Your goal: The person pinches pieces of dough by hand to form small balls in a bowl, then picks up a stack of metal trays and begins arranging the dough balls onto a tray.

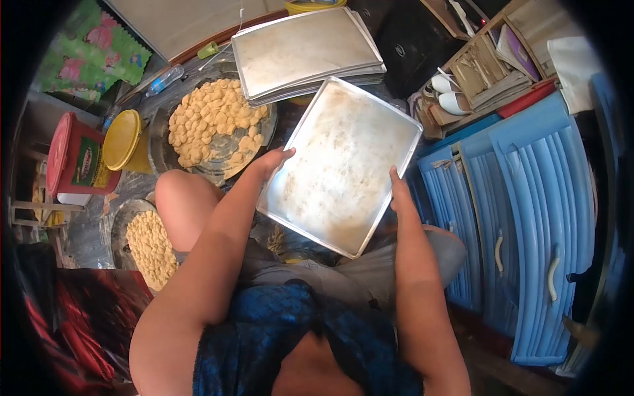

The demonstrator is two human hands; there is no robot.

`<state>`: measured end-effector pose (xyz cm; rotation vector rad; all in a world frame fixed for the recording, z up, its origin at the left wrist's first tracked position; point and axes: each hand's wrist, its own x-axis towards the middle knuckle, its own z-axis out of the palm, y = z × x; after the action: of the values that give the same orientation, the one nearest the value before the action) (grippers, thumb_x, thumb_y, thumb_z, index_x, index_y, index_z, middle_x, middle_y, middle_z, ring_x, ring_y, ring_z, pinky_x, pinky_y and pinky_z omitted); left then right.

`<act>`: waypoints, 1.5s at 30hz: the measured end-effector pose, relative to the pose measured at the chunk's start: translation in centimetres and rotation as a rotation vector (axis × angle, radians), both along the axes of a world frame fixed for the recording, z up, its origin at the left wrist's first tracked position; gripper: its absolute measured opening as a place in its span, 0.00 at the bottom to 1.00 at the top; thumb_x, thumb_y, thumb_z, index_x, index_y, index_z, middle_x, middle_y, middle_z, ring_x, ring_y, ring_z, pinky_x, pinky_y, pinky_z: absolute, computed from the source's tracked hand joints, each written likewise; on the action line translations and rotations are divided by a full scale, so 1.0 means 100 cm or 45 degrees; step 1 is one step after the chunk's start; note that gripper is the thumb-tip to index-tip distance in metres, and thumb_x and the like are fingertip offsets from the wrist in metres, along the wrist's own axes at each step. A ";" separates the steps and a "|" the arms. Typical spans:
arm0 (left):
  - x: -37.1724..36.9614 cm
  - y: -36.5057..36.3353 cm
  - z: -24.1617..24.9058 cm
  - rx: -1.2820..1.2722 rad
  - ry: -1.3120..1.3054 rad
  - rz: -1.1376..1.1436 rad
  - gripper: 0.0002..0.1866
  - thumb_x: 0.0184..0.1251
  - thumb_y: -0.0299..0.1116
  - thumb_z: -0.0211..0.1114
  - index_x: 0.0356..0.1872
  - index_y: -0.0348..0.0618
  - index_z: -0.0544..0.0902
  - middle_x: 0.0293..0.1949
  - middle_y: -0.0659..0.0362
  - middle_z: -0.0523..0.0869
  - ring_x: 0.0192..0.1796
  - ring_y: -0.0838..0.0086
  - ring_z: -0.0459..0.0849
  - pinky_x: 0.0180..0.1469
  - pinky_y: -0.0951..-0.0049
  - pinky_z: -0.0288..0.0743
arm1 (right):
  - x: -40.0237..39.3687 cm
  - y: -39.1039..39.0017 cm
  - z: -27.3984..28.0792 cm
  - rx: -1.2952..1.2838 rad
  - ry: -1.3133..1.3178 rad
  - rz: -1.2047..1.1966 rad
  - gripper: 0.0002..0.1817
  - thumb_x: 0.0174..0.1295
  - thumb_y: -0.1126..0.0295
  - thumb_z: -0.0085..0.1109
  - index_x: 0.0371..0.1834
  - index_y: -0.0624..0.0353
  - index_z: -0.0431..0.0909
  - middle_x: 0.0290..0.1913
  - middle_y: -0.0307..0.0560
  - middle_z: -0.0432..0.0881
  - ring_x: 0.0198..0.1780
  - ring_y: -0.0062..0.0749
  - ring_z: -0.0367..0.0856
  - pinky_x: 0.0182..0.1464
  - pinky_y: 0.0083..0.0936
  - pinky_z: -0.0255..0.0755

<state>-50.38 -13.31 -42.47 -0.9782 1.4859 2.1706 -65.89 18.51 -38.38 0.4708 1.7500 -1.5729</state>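
A rectangular metal baking tray (347,165) with a low raised rim is held tilted in front of me, its inner surface bare and stained brown in patches. My left hand (274,162) grips its left edge, thumb over the rim. On the opposite edge, my right hand (398,191) is closed in the same way; its other fingers are hidden under the tray. Just beyond is a stack of similar baking trays (304,46). A large round pan (158,142) at the left holds many small pale dough pieces (211,119).
A smaller round pan (119,228) with dough pieces lies beside my left knee. A yellow bucket (125,142), a red bucket (69,152) and a plastic bottle (165,79) stand or lie further left. Blue plastic drawers (528,218) are close on the right, below white cups (454,102).
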 end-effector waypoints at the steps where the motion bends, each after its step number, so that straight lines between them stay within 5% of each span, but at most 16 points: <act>1: 0.009 0.003 -0.001 0.003 0.001 -0.010 0.36 0.62 0.49 0.56 0.64 0.33 0.58 0.65 0.45 0.60 0.65 0.60 0.63 0.63 0.62 0.58 | -0.001 0.004 -0.008 0.003 0.001 -0.010 0.41 0.57 0.44 0.54 0.65 0.62 0.53 0.60 0.57 0.66 0.59 0.46 0.67 0.57 0.43 0.65; 3: 0.025 0.013 -0.003 0.339 -0.095 0.011 0.34 0.64 0.50 0.54 0.62 0.34 0.61 0.62 0.44 0.65 0.64 0.60 0.65 0.63 0.63 0.58 | -0.006 0.011 -0.027 0.044 -0.013 0.052 0.41 0.57 0.45 0.54 0.64 0.63 0.54 0.60 0.58 0.65 0.59 0.45 0.67 0.57 0.40 0.65; 8: 0.041 0.031 0.004 0.243 -0.150 0.086 0.35 0.64 0.54 0.52 0.60 0.32 0.65 0.61 0.45 0.68 0.63 0.61 0.67 0.62 0.65 0.59 | 0.002 0.011 -0.015 0.263 0.131 0.234 0.39 0.57 0.50 0.56 0.63 0.66 0.56 0.60 0.60 0.66 0.59 0.46 0.67 0.56 0.35 0.65; 11: 0.040 0.028 -0.030 -0.171 0.026 0.247 0.36 0.64 0.56 0.51 0.60 0.32 0.65 0.60 0.46 0.69 0.61 0.61 0.68 0.61 0.66 0.59 | 0.001 0.012 -0.013 0.292 0.273 0.393 0.38 0.57 0.54 0.56 0.63 0.69 0.56 0.61 0.64 0.64 0.61 0.47 0.66 0.57 0.33 0.64; 13: 0.037 0.038 -0.002 -0.404 0.024 0.252 0.36 0.64 0.56 0.50 0.60 0.32 0.65 0.58 0.47 0.71 0.60 0.63 0.69 0.60 0.68 0.60 | -0.003 0.016 -0.021 0.362 0.313 0.466 0.37 0.57 0.56 0.56 0.63 0.70 0.56 0.61 0.65 0.64 0.61 0.46 0.65 0.58 0.31 0.62; 16: 0.034 0.028 -0.033 -0.341 0.172 0.294 0.33 0.66 0.53 0.50 0.59 0.32 0.66 0.55 0.48 0.74 0.57 0.65 0.71 0.58 0.69 0.61 | -0.008 0.020 -0.039 0.291 0.479 0.423 0.35 0.59 0.60 0.54 0.64 0.70 0.55 0.59 0.64 0.66 0.60 0.45 0.68 0.58 0.29 0.61; 18: 0.031 0.027 -0.040 -0.406 0.201 0.294 0.32 0.66 0.53 0.49 0.58 0.31 0.67 0.54 0.48 0.75 0.56 0.66 0.71 0.58 0.70 0.62 | -0.003 0.020 -0.030 0.219 0.506 0.291 0.23 0.60 0.67 0.50 0.56 0.67 0.65 0.53 0.55 0.73 0.52 0.38 0.73 0.54 0.29 0.64; 29: 0.011 0.027 0.001 -0.623 0.196 0.243 0.31 0.67 0.51 0.49 0.56 0.30 0.69 0.52 0.47 0.76 0.55 0.65 0.73 0.57 0.70 0.63 | 0.015 0.021 -0.025 0.232 0.312 0.281 0.21 0.63 0.64 0.47 0.56 0.63 0.64 0.50 0.54 0.74 0.48 0.39 0.74 0.48 0.31 0.68; 31: -0.005 0.010 0.016 -0.867 0.095 -0.047 0.32 0.66 0.53 0.49 0.56 0.30 0.68 0.53 0.43 0.75 0.58 0.59 0.72 0.58 0.68 0.63 | 0.025 0.013 -0.011 0.278 0.250 0.286 0.23 0.63 0.64 0.47 0.58 0.64 0.62 0.50 0.55 0.74 0.48 0.41 0.75 0.47 0.32 0.68; 33: -0.028 -0.020 -0.022 -1.059 0.160 -0.209 0.33 0.64 0.54 0.51 0.57 0.32 0.68 0.56 0.39 0.72 0.59 0.53 0.71 0.59 0.64 0.63 | 0.045 0.006 0.003 0.360 0.059 0.134 0.24 0.64 0.64 0.45 0.61 0.61 0.57 0.50 0.54 0.73 0.47 0.42 0.75 0.44 0.35 0.70; 34: -0.035 -0.021 -0.012 -1.048 0.155 -0.214 0.33 0.64 0.54 0.51 0.57 0.32 0.68 0.56 0.39 0.72 0.59 0.53 0.71 0.59 0.64 0.63 | 0.049 0.006 -0.006 0.243 0.055 0.064 0.22 0.65 0.63 0.44 0.59 0.58 0.56 0.52 0.53 0.70 0.49 0.43 0.74 0.42 0.46 0.70; 38: -0.070 -0.026 0.023 -1.350 0.162 -0.396 0.32 0.60 0.53 0.55 0.58 0.37 0.68 0.56 0.38 0.70 0.58 0.49 0.70 0.59 0.61 0.64 | 0.048 0.006 0.001 0.193 0.002 0.086 0.25 0.63 0.65 0.47 0.62 0.56 0.52 0.59 0.53 0.65 0.57 0.46 0.68 0.49 0.54 0.66; 41: -0.065 -0.024 0.059 -1.527 0.207 -0.527 0.32 0.59 0.51 0.57 0.59 0.38 0.68 0.55 0.41 0.71 0.57 0.50 0.70 0.59 0.62 0.64 | 0.044 0.009 -0.006 0.185 -0.015 0.059 0.29 0.62 0.62 0.49 0.64 0.54 0.51 0.62 0.55 0.61 0.62 0.48 0.62 0.54 0.59 0.60; 43: -0.046 -0.027 0.087 -1.501 0.414 -0.900 0.31 0.59 0.50 0.57 0.59 0.39 0.68 0.57 0.43 0.70 0.58 0.51 0.70 0.60 0.62 0.63 | 0.044 0.005 0.007 0.271 0.016 0.050 0.38 0.58 0.64 0.54 0.68 0.56 0.42 0.61 0.59 0.61 0.59 0.53 0.65 0.56 0.53 0.61; 45: -0.017 -0.029 0.121 -1.390 0.394 -1.014 0.31 0.60 0.49 0.57 0.59 0.38 0.67 0.58 0.43 0.70 0.59 0.54 0.69 0.60 0.64 0.62 | 0.032 0.011 -0.015 0.657 0.920 0.135 0.45 0.50 0.67 0.62 0.67 0.61 0.43 0.63 0.66 0.55 0.62 0.56 0.59 0.62 0.46 0.54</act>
<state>-52.11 -16.25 -30.35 -0.1371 2.6707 0.8899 -62.74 19.63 -39.87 0.0205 2.7033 -1.2797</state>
